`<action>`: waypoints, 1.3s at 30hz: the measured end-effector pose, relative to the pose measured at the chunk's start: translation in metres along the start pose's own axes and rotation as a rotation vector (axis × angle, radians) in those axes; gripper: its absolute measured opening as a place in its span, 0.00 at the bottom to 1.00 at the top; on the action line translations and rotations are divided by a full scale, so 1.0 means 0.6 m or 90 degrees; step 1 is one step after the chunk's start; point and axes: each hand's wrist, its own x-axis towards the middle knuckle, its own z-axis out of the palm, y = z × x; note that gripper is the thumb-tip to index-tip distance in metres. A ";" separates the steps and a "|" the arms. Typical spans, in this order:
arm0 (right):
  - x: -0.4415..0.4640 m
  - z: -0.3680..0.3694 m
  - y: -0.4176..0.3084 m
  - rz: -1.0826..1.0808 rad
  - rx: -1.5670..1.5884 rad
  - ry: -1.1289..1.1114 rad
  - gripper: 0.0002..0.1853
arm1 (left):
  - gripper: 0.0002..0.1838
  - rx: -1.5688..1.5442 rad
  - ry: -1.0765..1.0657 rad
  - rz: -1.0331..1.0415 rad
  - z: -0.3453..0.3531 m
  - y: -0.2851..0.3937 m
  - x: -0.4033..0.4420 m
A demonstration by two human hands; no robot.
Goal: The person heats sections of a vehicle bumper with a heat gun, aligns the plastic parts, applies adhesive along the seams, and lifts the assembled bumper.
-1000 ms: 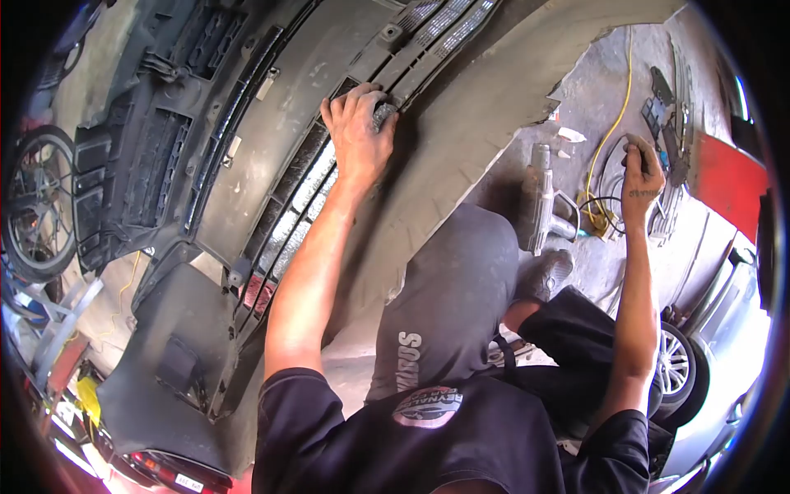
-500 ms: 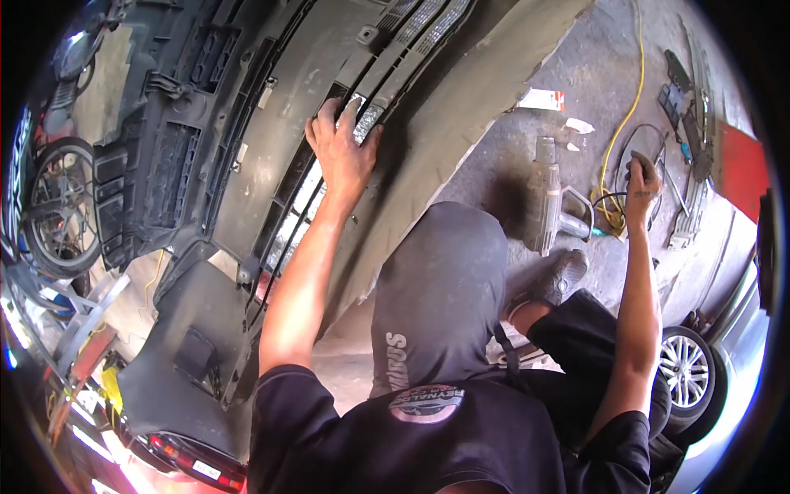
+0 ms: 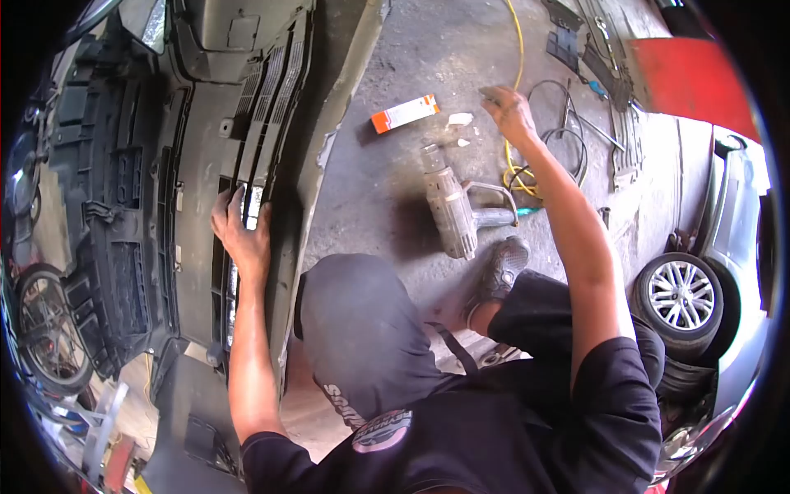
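A grey car bumper [image 3: 197, 280] with a slatted grille [image 3: 267, 107] stands at my left, its inner side toward me. My left hand [image 3: 244, 235] grips the grille bars, thumb on one side and fingers on the other. Out over the floor, my right hand [image 3: 512, 115] has its fingers pinched together; whatever they hold is too small to make out. Nearest to that hand are a small white tube [image 3: 461, 119] and a white cap-like piece [image 3: 463, 142]. An orange-and-white box [image 3: 405, 113] lies beside them. Below, a dusty heat gun [image 3: 451, 210] rests on the concrete.
A yellow cord [image 3: 520, 41] and a black cable [image 3: 580, 152] cross the floor at right. Dark plastic parts [image 3: 564, 45] and a red panel [image 3: 695, 82] lie farther off. A car wheel [image 3: 679, 296] is at right, a motorcycle wheel [image 3: 51, 329] at far left.
My view has swung to the right, so the bumper appears farther left. My right arm has stretched forward toward the white tube and box. My left hand stays on the grille.
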 end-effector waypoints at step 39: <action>0.161 0.052 -0.003 -0.376 -0.180 -0.114 0.05 | 0.29 0.023 -0.041 -0.044 -0.001 0.002 0.004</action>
